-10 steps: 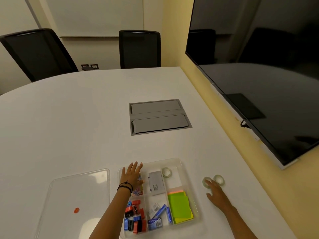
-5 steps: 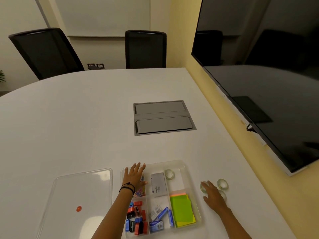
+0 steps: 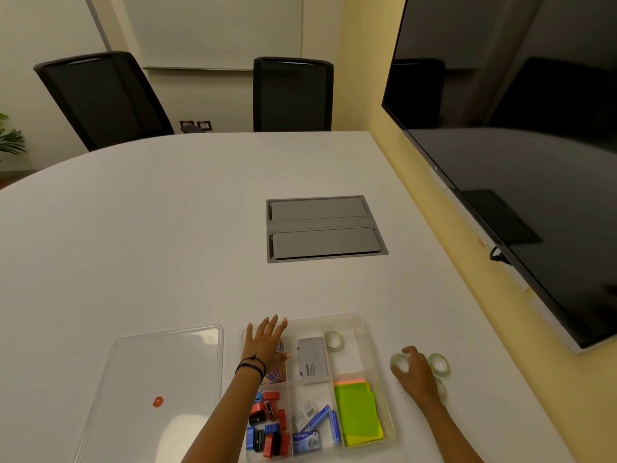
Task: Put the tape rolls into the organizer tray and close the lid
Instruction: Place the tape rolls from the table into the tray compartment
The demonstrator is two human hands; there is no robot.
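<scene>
One view, head camera. One tape roll [image 3: 334, 340] lies in far-right compartment of organizer tray [image 3: 362, 320]. Three rolls lie on tabletop [image 3: 167, 245], right of tray: near roll [image 3: 399, 362], far roll [image 3: 439, 364], third roll [image 3: 443, 392] partly hidden behind hand. Right grip [image 3: 415, 375] curled over near roll, thumb and fingers pinching it; roll appears not yet lifted. Left grip [image 3: 265, 344] flat, fingers spread, resting on tray's far-left compartment. Lid [image 3: 167, 362] off, flat on tabletop left of tray. Judgement: early stage; three transfers and lid closure outstanding.
</scene>
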